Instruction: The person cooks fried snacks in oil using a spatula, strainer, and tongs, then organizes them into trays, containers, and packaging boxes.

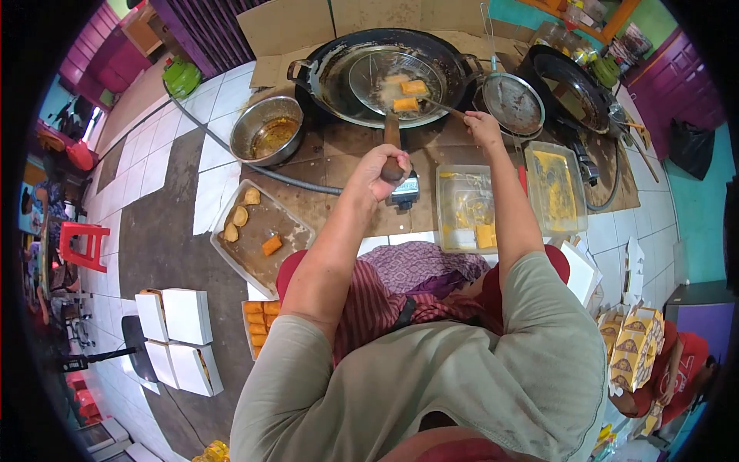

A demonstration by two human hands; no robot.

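A big black wok (454,60) of oil stands ahead of me. My left hand (380,171) grips the wooden handle of a wire skimmer (392,73) whose mesh bowl rests in the oil. Two golden fried pieces (409,94) float by the mesh. My right hand (482,125) holds a thin stick (443,108) that points at those pieces.
A second wire strainer (513,102) and another black wok (570,88) sit to the right. A steel bowl (267,129) is at left, a tray (260,235) with fried pieces below it. Two clear tubs (465,208) (556,187) hold batter. White boxes (178,316) lie on the floor.
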